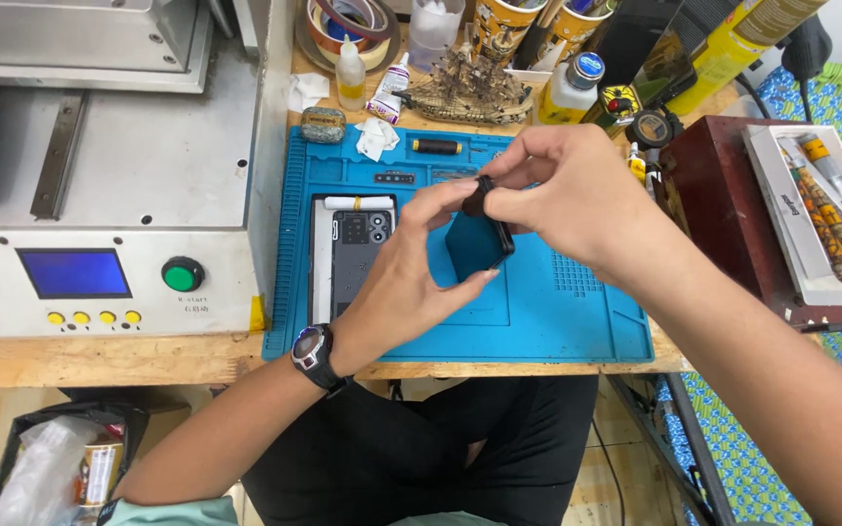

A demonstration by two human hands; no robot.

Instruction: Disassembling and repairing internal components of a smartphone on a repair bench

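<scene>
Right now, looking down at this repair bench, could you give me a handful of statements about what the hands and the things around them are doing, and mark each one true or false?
1. Both hands hold one small dark phone-like device above the blue work mat. True.
2. The left hand wears a wristwatch. True.
3. The right hand rests flat on the mat. False: it is raised, its fingers pinching the device's top edge.
4. An opened phone lies on the mat, to the left of the hands. True.
5. The grey machine has a red screen. False: its screen is blue.
</scene>
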